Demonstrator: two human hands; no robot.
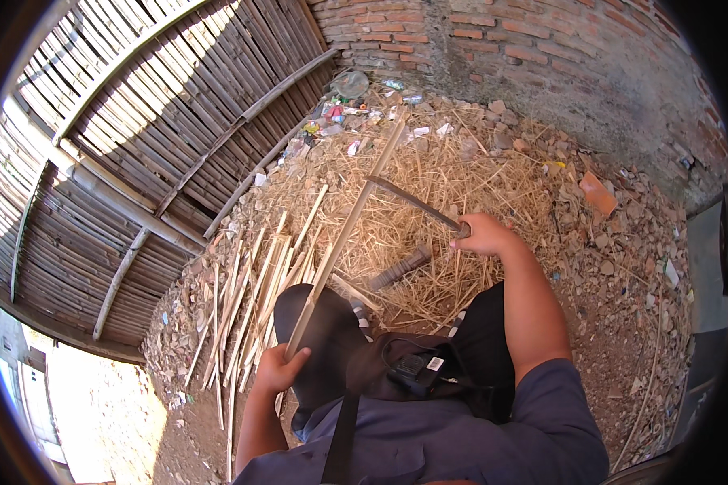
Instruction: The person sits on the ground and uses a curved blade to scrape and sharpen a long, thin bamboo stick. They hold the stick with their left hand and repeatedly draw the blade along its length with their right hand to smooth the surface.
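My left hand (278, 369) is closed around the lower end of a long bamboo strip (341, 236), which slants up and away over my left knee. In my right hand (490, 235) is the handle of a knife with a long dark blade (416, 202). The blade points left, and its tip end meets or overlaps the strip in this view; I cannot tell whether it cuts in. Between my feet and the knife lies a short, ridged brown piece (401, 268), perhaps wood. Several split bamboo strips (240, 311) lie in a loose pile beside my left leg.
Pale shavings (461, 178) cover the ground ahead. Litter (332, 117) and rubble lie toward the far corner. A bamboo slat wall (113, 145) stands at left, a brick wall (542, 61) at the back. A tile fragment (598, 194) rests on rubble at right.
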